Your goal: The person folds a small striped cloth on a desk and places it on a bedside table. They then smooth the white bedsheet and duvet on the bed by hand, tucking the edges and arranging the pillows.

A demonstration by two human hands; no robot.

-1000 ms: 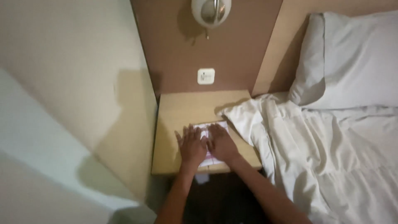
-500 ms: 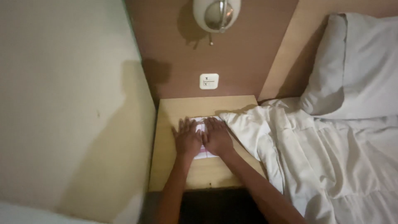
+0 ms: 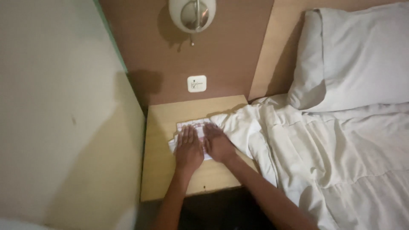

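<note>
Both the left hand (image 3: 188,149) and the right hand (image 3: 218,142) lie flat, fingers spread, side by side on a white cloth (image 3: 187,127). The cloth lies on the wooden nightstand (image 3: 159,170), just beside the rumpled bedsheet (image 3: 298,145).

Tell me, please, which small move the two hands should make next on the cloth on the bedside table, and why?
Probably slide both hands outward to smooth the cloth. The left hand and right hand lie flat, side by side, on the small white cloth on the bedside table; its left edge looks a little crumpled, and the bed sheet spills onto the table at its right side.
</note>
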